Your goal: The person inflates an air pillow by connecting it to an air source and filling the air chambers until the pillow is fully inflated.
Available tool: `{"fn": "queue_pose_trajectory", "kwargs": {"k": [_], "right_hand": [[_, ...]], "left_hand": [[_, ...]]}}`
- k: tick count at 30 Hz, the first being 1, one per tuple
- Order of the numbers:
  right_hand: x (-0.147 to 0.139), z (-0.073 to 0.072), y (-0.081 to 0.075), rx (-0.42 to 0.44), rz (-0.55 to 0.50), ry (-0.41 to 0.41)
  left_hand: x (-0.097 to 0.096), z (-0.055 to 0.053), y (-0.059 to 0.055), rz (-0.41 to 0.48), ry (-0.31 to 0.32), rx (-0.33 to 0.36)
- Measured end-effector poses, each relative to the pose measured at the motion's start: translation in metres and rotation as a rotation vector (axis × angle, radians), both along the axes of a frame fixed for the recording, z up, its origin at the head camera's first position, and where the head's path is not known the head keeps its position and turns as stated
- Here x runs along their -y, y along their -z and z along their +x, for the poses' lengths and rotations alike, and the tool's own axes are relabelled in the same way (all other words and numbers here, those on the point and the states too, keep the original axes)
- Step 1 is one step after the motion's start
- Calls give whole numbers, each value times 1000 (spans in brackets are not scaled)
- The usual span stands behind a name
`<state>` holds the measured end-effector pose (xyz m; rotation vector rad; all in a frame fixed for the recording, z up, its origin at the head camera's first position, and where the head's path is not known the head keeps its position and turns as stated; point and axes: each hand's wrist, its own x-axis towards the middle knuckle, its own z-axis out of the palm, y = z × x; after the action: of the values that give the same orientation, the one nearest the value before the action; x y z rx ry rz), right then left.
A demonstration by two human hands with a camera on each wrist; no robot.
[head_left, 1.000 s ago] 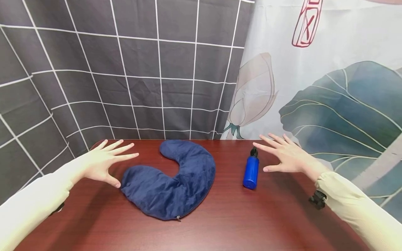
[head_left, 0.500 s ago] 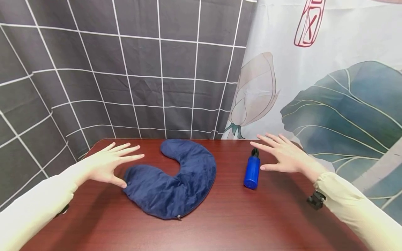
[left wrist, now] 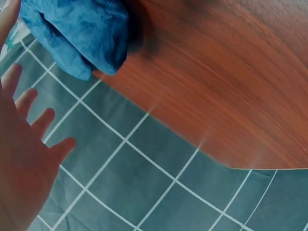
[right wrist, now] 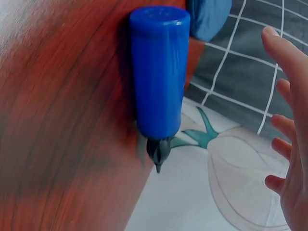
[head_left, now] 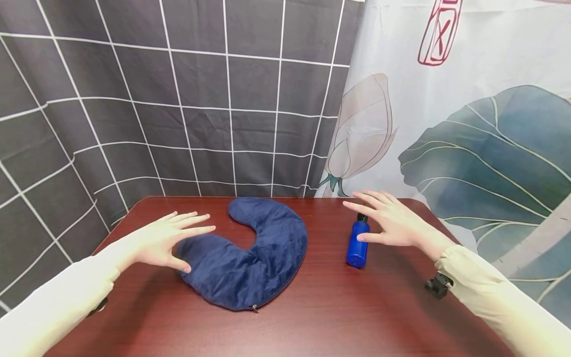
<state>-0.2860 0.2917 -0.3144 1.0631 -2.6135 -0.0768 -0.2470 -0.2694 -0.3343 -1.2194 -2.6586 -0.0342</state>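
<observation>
Left hand [head_left: 160,242] and right hand [head_left: 392,220] hover empty, fingers spread: one by the navy neck pillow [head_left: 276,253], its gap facing far left, the other by the blue bottle [head_left: 356,250], lying lengthwise on the table [head_left: 312,322], black cap [right wrist: 159,151] pointing farthest away.

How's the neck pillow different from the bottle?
The pillow is much bigger; the bottle is small and slim. The pillow curves like a big C, while the bottle is straight. The pillow is dark blue and looks soft and wrinkly; the bottle is bright blue and smooth. Both are blue and on the table.
</observation>
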Motion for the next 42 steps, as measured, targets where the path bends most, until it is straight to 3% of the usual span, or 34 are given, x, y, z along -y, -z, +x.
{"fn": "queue_pose_trajectory", "kwargs": {"k": [8, 26, 35, 42], "right_hand": [[20, 4, 7, -18, -41, -17], [55, 18, 23, 1, -99, -95], [64, 25, 29, -12, -121, -153], [70, 29, 30, 16, -140, -164]], "left_hand": [[-5, 4, 6, 2, 62, -77], [-31, 14, 23, 15, 142, 17], [-50, 21, 35, 72, 194, 139], [-59, 23, 42, 135, 249, 125]]}}
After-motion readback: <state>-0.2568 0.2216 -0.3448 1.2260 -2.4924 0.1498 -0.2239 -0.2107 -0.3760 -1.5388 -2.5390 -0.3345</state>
